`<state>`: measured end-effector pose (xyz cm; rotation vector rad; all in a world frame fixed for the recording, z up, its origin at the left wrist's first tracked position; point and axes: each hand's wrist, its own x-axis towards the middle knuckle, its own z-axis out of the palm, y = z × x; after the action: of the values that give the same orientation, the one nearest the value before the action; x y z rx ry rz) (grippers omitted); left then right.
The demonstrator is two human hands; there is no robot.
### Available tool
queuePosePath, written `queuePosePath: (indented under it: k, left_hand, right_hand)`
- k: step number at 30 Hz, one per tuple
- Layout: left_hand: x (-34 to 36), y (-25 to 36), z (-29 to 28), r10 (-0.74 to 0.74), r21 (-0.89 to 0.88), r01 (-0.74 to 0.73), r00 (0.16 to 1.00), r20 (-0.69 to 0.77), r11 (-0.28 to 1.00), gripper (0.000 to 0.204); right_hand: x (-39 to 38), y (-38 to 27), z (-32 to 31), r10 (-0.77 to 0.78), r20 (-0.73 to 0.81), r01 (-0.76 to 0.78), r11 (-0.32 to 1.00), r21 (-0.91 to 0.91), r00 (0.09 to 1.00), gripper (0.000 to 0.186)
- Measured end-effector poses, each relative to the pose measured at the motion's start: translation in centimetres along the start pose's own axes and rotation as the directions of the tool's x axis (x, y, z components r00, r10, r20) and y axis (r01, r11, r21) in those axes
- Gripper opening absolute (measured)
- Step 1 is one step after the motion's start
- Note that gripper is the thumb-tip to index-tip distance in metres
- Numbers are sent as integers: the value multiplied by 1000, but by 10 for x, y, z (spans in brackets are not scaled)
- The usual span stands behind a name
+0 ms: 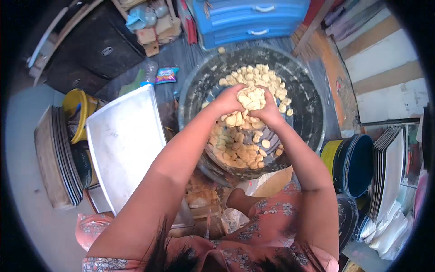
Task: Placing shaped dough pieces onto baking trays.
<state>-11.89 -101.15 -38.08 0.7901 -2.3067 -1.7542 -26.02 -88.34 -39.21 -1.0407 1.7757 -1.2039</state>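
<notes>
Both of my hands are over a large round black basin (309,102), cupped together from either side around a heap of pale dough pieces (251,98). My left hand (229,99) presses in from the left, and my right hand (271,111) closes on the right, fingers partly hidden by the pieces. Below the hands, more pieces hang or lie close under the heap. Loose pale pieces (265,77) are spread along the far inside of the basin. At the near side, yellowish-brown pieces (247,155) sit in shadow.
An upturned-looking white metal tray (127,140) stands left of the basin, near a yellow bucket (81,113) and stacked trays (59,158). A blue drawer unit (253,20) is beyond. On the right are a dark bucket (358,165) and more stacked trays (387,167).
</notes>
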Motion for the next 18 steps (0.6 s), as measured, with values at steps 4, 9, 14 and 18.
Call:
queuePosePath:
  k: [4,9,14,18]
  left_hand:
    - [-98,95,-67,120,28,-117,971,-207,993,73]
    - [-252,155,-115,178,64,-167,865,-469,984,73]
    - [-372,117,-123,51,-190,-222,767,-640,956,71]
    - [-401,14,-117,22,283,294,658,-753,913,76]
  right_hand:
    - [-29,-137,25,-218,83,211,974,78,972,83]
    - [-88,-262,91,-434,276,414,901,130,857,82]
    - [-137,-283,186,-486,434,489,865,113,759,87]
    - [-151,-232,260,-276,564,542,748,-382,778,93]
